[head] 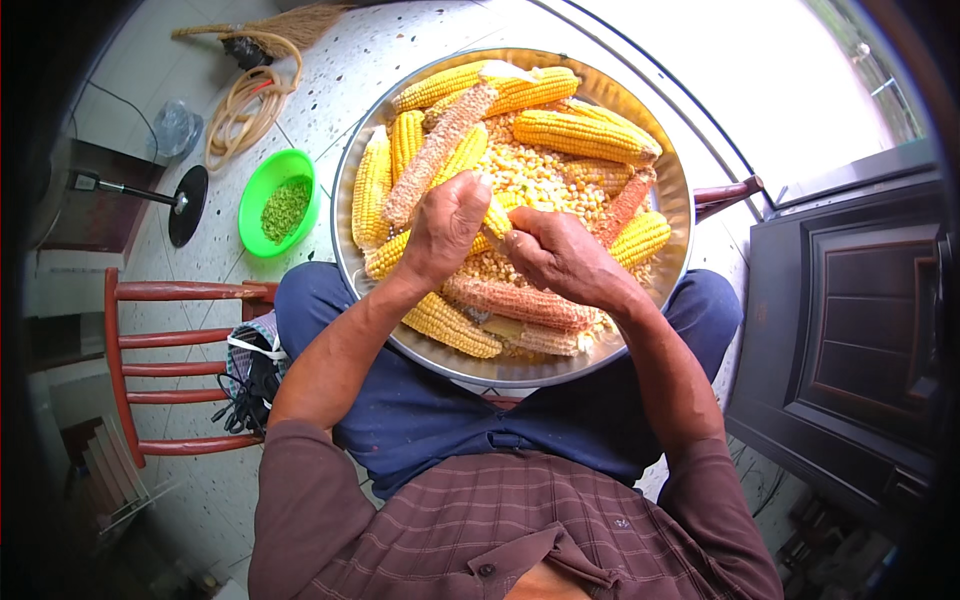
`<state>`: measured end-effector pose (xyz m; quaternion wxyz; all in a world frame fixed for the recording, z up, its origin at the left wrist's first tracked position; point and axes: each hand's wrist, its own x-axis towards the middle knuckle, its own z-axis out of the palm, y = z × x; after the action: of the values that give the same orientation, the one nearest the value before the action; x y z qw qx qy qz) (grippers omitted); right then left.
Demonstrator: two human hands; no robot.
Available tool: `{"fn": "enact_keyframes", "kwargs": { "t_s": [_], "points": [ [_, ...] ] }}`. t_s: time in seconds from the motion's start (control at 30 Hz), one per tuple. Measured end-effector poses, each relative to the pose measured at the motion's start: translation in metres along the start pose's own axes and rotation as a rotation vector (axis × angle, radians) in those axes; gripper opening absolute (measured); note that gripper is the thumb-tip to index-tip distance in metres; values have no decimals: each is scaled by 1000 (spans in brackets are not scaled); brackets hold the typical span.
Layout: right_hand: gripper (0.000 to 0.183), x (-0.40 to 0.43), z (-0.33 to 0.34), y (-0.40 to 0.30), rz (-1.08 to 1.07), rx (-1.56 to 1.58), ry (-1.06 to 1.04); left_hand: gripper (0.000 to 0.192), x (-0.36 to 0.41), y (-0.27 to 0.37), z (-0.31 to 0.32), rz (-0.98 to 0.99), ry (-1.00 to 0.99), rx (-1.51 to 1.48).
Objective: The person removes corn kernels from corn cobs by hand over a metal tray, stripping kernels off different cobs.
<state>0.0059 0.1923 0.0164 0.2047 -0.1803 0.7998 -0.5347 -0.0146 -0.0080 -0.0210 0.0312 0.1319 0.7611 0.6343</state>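
A wide round metal basin [350, 264] lies in front of me at my knees, holding corn. Above its middle, my left hand [448, 225] and my right hand [561, 251] are close together on a small yellow ear of corn [496, 219], whose ends my fingers partly hide. Loose kernels [544, 176] cover the basin's middle. Whole yellow ears [585, 136] lie around the rim. A bare pale cob [442, 150] leans across ears left of the kernels. Reddish stripped cobs [521, 301] rest below my hands, and another reddish cob [626, 206] is at the right.
Left of the basin, a green plastic bowl [244, 217] with small green bits stands on the speckled tile floor. Nearby are a coiled hose [232, 124], a straw broom [300, 26] and a black round stand base [187, 206]. A red wooden chair [176, 369] is at left, a dark panelled door [847, 322] at right.
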Motion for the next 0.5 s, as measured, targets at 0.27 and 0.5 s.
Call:
{"fn": "enact_keyframes", "kwargs": {
  "t_s": [0.27, 0.5],
  "points": [
    [20, 2, 8, 1, 26, -52, 94, 40, -1, 1, 3, 49, -19, 36],
    [26, -5, -3, -6, 221, 253, 42, 40, 0, 8, -2, -98, 33, -46]
  ]
}}
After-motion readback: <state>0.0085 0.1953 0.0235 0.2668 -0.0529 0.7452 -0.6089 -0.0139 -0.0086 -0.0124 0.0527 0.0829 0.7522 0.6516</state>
